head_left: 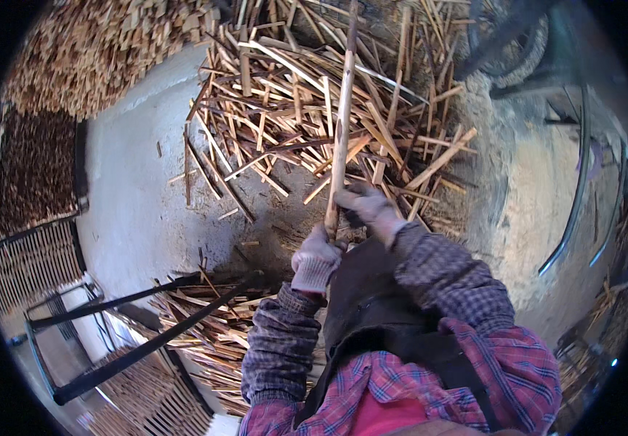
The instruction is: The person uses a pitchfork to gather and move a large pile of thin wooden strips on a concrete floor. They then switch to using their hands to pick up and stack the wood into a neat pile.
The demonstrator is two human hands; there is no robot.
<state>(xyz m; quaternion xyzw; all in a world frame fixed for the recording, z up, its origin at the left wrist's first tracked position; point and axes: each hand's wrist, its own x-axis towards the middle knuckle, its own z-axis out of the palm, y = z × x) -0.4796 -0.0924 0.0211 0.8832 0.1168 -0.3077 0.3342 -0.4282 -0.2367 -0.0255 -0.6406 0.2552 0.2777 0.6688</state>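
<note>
A long, pale wooden pole (pixel 342 116) runs from my hands up to the top edge of the view, over a heap of sticks. Its lower end is gripped by my left hand (pixel 315 260), in a whitish knitted glove, close to my dark apron. Slightly higher up, my right hand (pixel 373 209), in a dirty grey glove, is closed at the pole's right side and somewhat blurred. The pole's far end lies outside the view. Beneath it the loose heap of thin split sticks (pixel 285 109) spreads across the floor.
Another stick pile (pixel 212 320) lies at my left beside a dark metal cart frame (pixel 147 356). Stacked wood (pixel 110 58) rises at the far left. A wheel (pixel 521 58) stands at the far right, with a curved dark tube (pixel 579 189) nearer me. Grey concrete floor (pixel 132 167) stretches between.
</note>
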